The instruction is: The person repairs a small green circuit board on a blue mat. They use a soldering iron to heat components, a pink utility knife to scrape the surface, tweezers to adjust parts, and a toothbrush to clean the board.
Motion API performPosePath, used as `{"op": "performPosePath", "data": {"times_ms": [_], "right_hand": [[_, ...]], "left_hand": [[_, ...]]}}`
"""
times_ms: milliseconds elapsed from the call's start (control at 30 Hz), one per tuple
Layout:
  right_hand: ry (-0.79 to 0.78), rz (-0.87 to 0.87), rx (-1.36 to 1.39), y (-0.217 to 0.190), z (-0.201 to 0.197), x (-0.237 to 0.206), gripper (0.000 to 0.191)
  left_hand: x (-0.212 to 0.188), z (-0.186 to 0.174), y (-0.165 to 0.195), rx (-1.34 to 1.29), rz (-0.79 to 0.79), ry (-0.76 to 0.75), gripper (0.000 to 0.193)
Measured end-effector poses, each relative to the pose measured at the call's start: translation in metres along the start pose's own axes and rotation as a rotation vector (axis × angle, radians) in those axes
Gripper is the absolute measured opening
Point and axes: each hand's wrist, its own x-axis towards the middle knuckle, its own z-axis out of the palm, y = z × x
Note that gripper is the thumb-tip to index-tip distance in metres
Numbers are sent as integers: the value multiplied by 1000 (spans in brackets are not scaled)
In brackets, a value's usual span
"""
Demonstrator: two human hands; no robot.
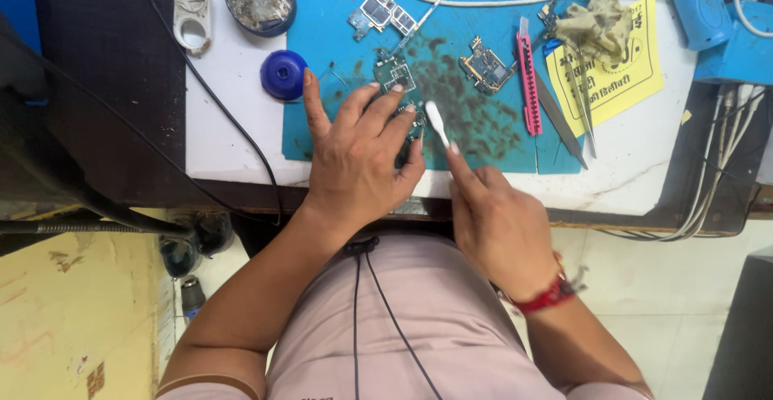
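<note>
A small green circuit board [412, 120] lies on the blue work mat [491, 138] near the front edge of the desk [233, 86], mostly hidden under the left hand [354, 154], so its long axis cannot be told. That hand lies flat with fingers spread, fingertips pressing the board down. The right hand [499, 227] pinches a white brush [436, 123] between thumb and forefinger; the tool's long axis runs up and slightly left, away from the person, its tip just beside the board. A second green board [394, 72] lies just beyond the fingertips.
</note>
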Motion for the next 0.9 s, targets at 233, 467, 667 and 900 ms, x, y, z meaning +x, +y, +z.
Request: {"op": "performPosePath", "data": {"times_ms": [233, 467, 667, 900], "right_hand": [[26, -1, -3, -1, 10, -2, 47], [-66, 19, 1, -5, 3, -10, 51], [34, -15, -25, -11, 8, 3, 53], [-88, -6, 23, -5, 14, -21, 52]], "left_hand": [[0, 0, 1, -2, 1, 1, 32], [0, -1, 1, -28, -7, 1, 30], [-1, -2, 0, 5, 4, -1, 33], [-2, 0, 0, 2, 3, -11, 32]]}}
